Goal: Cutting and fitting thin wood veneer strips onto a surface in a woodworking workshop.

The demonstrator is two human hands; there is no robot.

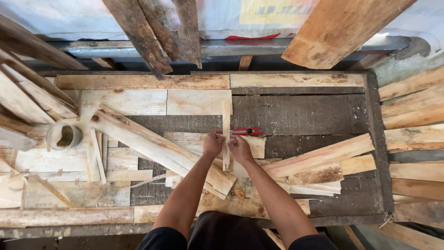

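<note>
A thin pale wood strip (226, 120) lies lengthwise on the workbench (300, 113), running away from me. My left hand (213, 143) grips its near part from the left side. My right hand (239, 148) grips it from the right, just beside the left hand. A red utility knife (246, 132) lies flat on the bench, right of the strip and just beyond my right hand, touched by neither hand.
A long thick plank (157, 148) lies slantwise left of my hands. More planks (319, 157) are piled at the right. A short pipe-like ring (64, 135) stands at the left. Boards (152, 32) lean over the far edge; stacked boards (416, 139) sit at the right.
</note>
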